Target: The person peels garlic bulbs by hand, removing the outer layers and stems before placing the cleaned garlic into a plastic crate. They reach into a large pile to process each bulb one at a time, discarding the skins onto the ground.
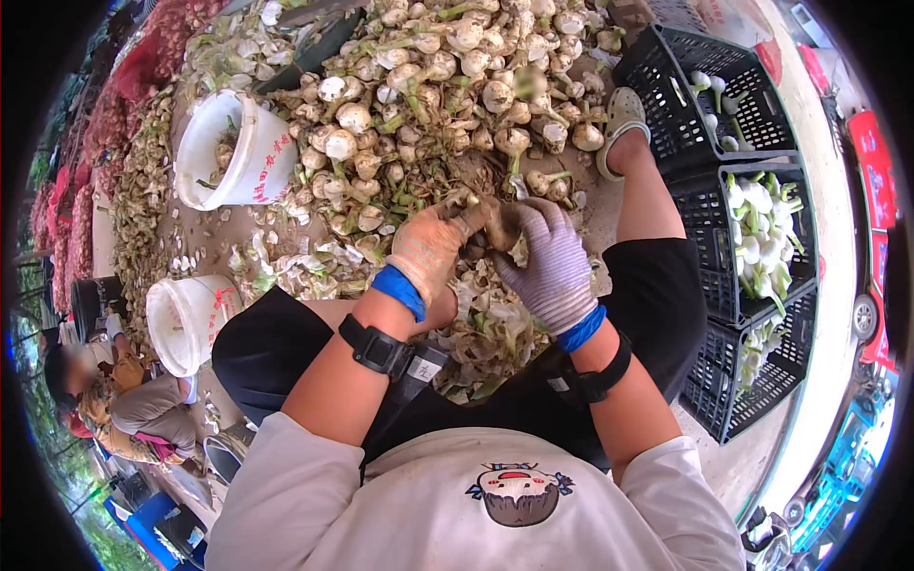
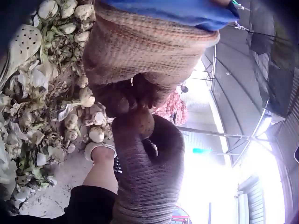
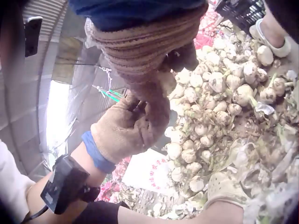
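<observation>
Both gloved hands meet over the front edge of a heap of garlic (image 1: 447,76). My right hand (image 1: 547,262), in a white striped glove with dirt-dark fingers, grips a brownish garlic bulb (image 2: 146,123) between thumb and fingers. From the other side my left hand (image 1: 428,246), in an orange-tan glove, pinches at the same bulb with curled fingers. In the right wrist view the gloves hide most of the bulb. Loose garlic skins (image 1: 490,333) lie below the hands, between the legs.
On the left stand two white buckets, one upper (image 1: 214,157) and one lower (image 1: 181,328). Black crates (image 1: 709,224) at the right hold peeled white garlic with green stems (image 1: 762,228). A foot in a beige clog (image 1: 624,119) rests beside the heap. Another person (image 1: 133,400) sits at far left.
</observation>
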Available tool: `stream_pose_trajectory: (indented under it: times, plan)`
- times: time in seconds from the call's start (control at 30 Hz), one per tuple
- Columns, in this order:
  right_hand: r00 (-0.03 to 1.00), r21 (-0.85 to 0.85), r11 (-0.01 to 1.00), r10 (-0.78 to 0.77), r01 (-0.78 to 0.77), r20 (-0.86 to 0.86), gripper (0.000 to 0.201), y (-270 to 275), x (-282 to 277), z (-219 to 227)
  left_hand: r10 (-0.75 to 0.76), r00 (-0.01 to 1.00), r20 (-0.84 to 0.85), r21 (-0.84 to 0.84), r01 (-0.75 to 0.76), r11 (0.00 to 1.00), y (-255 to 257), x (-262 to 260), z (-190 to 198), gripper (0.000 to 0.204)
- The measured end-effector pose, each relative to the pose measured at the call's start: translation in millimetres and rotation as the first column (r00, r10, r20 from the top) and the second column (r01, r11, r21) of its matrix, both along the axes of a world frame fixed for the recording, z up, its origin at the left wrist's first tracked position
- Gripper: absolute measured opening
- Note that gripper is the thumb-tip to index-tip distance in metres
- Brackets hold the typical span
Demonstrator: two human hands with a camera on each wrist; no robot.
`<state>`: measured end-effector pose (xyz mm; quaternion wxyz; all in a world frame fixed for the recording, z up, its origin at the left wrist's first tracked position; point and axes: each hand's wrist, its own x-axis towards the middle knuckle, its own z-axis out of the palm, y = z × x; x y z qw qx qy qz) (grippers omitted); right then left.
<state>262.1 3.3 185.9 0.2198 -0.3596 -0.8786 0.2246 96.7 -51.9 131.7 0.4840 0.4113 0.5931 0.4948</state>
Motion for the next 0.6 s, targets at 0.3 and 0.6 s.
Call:
stream_pose_trajectory:
  times: [0.3,0.6]
  plan:
    - [0.951,-0.199,0.978,-0.120,0.064,-0.284,0.039,-32.2,20.0,2.5,-0.193,0.366,-0.910,0.018,0.502,0.865,-24.7,3.4,22.4,0.029]
    - [0.652,-0.816,0.574,-0.645,0.071,-0.398,0.034,-32.4,27.3,-24.8,-0.143,0.754,-0.641,0.151,0.307,0.940,-31.3,44.4,59.4,0.028]
